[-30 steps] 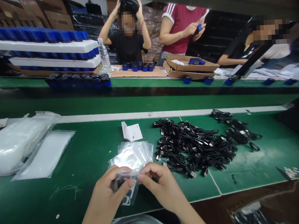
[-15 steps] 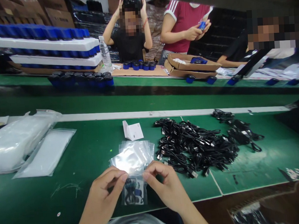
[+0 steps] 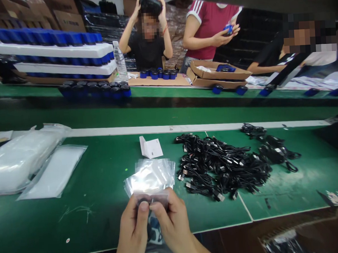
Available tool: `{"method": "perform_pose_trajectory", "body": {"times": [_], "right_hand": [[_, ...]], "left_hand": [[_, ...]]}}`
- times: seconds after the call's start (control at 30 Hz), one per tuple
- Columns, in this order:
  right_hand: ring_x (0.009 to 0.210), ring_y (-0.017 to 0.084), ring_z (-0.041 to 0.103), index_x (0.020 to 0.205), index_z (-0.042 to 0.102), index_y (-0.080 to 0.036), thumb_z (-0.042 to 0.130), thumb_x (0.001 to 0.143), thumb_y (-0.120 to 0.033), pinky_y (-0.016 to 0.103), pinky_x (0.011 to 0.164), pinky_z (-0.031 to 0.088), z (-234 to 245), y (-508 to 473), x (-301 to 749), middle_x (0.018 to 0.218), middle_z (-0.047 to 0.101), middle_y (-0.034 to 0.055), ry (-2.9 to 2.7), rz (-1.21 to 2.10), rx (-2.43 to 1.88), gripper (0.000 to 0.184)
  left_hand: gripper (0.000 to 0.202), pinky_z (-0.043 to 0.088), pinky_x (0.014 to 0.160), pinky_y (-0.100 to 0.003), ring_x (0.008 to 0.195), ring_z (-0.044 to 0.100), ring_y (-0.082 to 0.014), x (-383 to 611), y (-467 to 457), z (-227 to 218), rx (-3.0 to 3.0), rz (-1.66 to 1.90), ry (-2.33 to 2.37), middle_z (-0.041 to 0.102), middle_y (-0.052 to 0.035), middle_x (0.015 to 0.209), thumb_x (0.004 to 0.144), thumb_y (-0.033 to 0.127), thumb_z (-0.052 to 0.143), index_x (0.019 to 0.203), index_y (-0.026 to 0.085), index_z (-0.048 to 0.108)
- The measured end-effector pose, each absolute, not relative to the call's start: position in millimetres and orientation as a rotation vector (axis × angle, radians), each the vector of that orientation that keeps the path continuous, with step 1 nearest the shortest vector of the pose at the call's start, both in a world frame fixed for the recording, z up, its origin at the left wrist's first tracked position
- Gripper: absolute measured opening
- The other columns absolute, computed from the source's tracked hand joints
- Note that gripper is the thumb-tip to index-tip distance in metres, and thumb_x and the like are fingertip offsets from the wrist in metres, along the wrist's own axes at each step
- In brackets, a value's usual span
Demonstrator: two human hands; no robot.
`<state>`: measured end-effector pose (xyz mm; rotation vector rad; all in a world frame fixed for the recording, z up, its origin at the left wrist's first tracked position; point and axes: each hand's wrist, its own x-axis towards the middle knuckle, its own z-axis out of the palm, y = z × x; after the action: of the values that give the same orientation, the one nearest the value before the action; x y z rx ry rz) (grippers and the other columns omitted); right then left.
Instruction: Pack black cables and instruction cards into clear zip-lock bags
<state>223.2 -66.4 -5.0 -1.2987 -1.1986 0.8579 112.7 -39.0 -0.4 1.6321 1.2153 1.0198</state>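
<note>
Both my hands grip one small clear zip bag (image 3: 155, 233) close to the table's front edge. My left hand (image 3: 134, 222) pinches its left side, thumb on the front. On the right side, my right hand (image 3: 174, 220) does the same, and the two thumbs nearly meet. Dark items, a black cable among them, show through the plastic, partly covered by my fingers. Just beyond my hands lies a fanned stack of clear zip bags (image 3: 151, 174). A folded white leaflet (image 3: 153, 148) stands behind that stack.
A heap of black USB cables (image 3: 222, 165) lies right of the bags, with more coiled cables (image 3: 276, 149) farther right. Large plastic packs (image 3: 23, 160) rest at left. Across the green bench, blue round items (image 3: 113, 91) line a ledge, and several people are there.
My hands have come closer together and changed from holding the bag's top edge to gripping its sides. The bag is now nearer to me, its contents more covered.
</note>
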Motion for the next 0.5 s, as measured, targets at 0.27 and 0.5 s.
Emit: {"method": "perform_pose_trajectory", "body": {"times": [0.27, 0.5], "right_hand": [[0.056, 0.012, 0.05, 0.075, 0.058, -0.018, 0.05, 0.087, -0.026, 0.022, 0.053, 0.038, -3, -63, 227, 0.063, 0.055, -0.0014, -1.183, 0.817, -1.338, 0.016], [0.061, 0.012, 0.045, 0.063, 0.052, -0.018, 0.053, 0.085, -0.023, 0.023, 0.058, 0.036, 16, -61, 243, 0.063, 0.046, -0.0023, -1.206, 0.908, -1.296, 0.023]], "left_hand": [[0.026, 0.048, 0.061, -0.019, 0.064, 0.06, -0.0136, 110, -35, 5, 1.646, 0.915, 1.202, 0.066, 0.0001, 0.071, 0.089, 0.036, 0.043, 0.078, 0.019, 0.06], [0.019, 0.045, 0.065, -0.018, 0.071, 0.057, -0.0128, 101, -26, 21, 1.597, 0.757, 1.084, 0.06, 0.0017, 0.074, 0.088, 0.033, 0.048, 0.078, 0.021, 0.059]]}}
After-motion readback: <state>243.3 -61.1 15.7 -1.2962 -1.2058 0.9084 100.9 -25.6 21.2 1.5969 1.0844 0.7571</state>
